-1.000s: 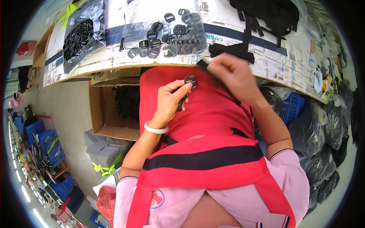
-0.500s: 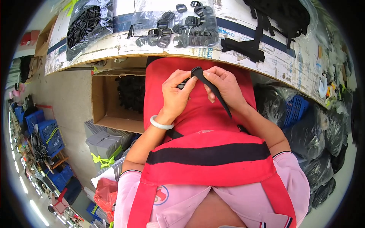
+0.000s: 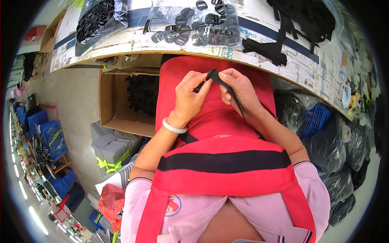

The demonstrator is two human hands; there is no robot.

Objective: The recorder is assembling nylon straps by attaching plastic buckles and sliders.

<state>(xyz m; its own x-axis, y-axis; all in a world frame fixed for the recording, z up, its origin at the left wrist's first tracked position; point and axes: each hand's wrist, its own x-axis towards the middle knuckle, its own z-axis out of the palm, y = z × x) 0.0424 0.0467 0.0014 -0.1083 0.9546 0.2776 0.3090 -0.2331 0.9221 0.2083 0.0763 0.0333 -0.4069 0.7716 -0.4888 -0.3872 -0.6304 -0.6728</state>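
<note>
Over my red apron, my left hand (image 3: 189, 97) and my right hand (image 3: 240, 90) meet just below the table edge. My right hand pinches a black webbing strap (image 3: 231, 91) whose loose end hangs down past my wrist. My left hand grips a small black plastic buckle (image 3: 201, 84) at the strap's upper end; most of the buckle is hidden by my fingers. A white bangle (image 3: 173, 127) sits on my left wrist.
The paper-covered table (image 3: 121, 42) carries clear bags of black buckles (image 3: 194, 28) and a pile of black straps (image 3: 300, 20). An open cardboard box (image 3: 121, 101) with dark parts stands under it on my left. Black bags (image 3: 336, 150) and a blue crate (image 3: 314, 119) lie to my right.
My right hand came down from the table with a strap and joined my left hand at my lap. Both hands now hold strap and buckle together.
</note>
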